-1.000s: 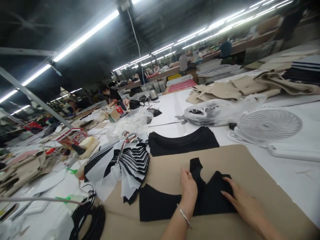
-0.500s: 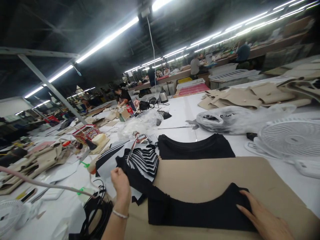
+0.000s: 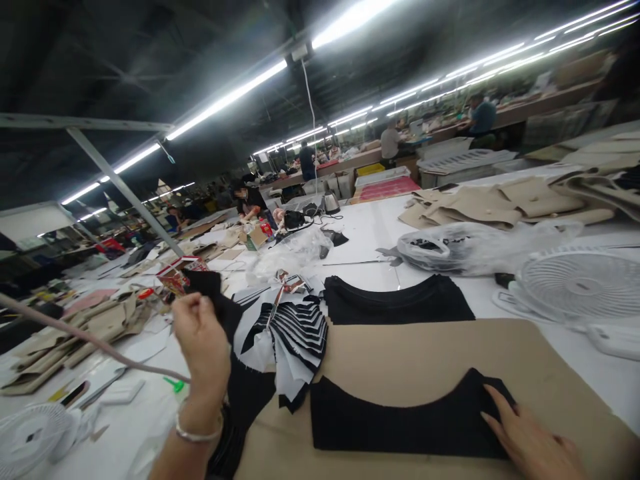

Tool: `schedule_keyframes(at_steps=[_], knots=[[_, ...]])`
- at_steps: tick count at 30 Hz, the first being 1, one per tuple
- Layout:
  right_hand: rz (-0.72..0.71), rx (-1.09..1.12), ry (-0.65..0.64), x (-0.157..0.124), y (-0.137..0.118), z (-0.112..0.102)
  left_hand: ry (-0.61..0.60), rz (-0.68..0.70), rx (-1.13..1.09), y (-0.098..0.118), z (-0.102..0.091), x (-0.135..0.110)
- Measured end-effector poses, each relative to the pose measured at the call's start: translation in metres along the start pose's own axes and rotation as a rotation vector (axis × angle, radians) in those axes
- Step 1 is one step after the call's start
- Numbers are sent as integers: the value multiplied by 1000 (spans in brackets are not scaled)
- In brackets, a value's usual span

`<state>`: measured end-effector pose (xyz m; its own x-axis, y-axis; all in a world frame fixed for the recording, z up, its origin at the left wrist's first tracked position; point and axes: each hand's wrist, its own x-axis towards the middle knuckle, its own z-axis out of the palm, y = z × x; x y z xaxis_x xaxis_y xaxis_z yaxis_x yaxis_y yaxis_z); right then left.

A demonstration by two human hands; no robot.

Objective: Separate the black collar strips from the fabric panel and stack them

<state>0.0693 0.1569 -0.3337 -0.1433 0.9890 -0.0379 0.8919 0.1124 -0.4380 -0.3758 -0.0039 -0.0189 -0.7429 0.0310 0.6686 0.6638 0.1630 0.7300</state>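
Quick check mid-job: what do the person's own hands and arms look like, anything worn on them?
The left hand is ungloved, with a slim, rounded, silvery bangle around its wrist. The right hand is ungloved too, with nothing worn showing on it. No sleeves are visible on either side, though the picture's edge cuts both off.

**Workroom, Seen From the Head**

A single head-worn camera faces forward and down across the counter; the left hand and right hand sit close, low in frame; the view tilts, ceiling lights climbing rightward far behind.
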Motion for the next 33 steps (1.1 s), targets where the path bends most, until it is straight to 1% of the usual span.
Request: schedule_keyframes(at_steps=[1, 2, 3, 4, 6, 7, 9, 10, 12, 14, 15, 17, 19, 20, 21, 22, 23, 25, 27, 28, 30, 31, 33], knots=[[7, 37, 2, -5, -10, -6, -105, 0, 9, 11, 0, -24], [17, 112, -10, -12, -22, -13, -251, -11, 4, 21, 1, -51], [26, 231, -42, -21, -36, -20, -375, -25, -2, 29, 0, -80], [42, 386, -107, -31, -51, -26, -488, -46, -10, 36, 0, -111], [103, 744, -282, -57, -83, -35, -705, -98, -32, 43, -4, -172], [157, 898, -380, -72, -97, -38, -817, -114, -45, 43, -8, -201], [243, 1120, -399, -100, -119, -44, -991, -125, -49, 41, -16, -258], [273, 1178, -397, -113, -125, -47, -1059, -130, -39, 39, -21, -283], [288, 1181, -424, -134, -127, -55, -1118, -191, 22, 37, -34, -329], [299, 1090, -475, -150, -116, -63, -1171, -266, 66, 40, -49, -361], [305, 1047, -485, -156, -108, -68, -1224, -290, 64, 43, -58, -372], [300, 986, -446, -171, -91, -78, -1385, -291, -5, 50, -76, -380], [266, 916, -350, -189, -75, -88, -1558, -252, -138, 50, -91, -375], [251, 864, -296, -199, -67, -92, -1605, -236, -179, 44, -96, -369], [250, 805, -241, -210, -60, -97, -1609, -228, -182, 34, -100, -361], [264, 750, -189, -221, -52, -100, -1573, -226, -135, 19, -103, -353], [292, 705, -140, -233, -44, -102, -1498, -230, -25, 1, -105, -345], [370, 664, -63, -256, -26, -101, -1313, -234, 286, -41, -105, -328], [449, 687, -10, -277, -10, -93, -1249, -246, 607, -79, -104, -312], [478, 715, 5, -286, -2, -88, -1242, -254, 694, -94, -103, -306], [520, 768, 4, -298, 7, -78, -1267, -281, 777, -113, -99, -298], [543, 784, -10, -301, 10, -74, -1286, -297, 783, -117, -96, -297], [589, 806, -41, -303, 12, -71, -1349, -335, 788, -117, -90, -296]])
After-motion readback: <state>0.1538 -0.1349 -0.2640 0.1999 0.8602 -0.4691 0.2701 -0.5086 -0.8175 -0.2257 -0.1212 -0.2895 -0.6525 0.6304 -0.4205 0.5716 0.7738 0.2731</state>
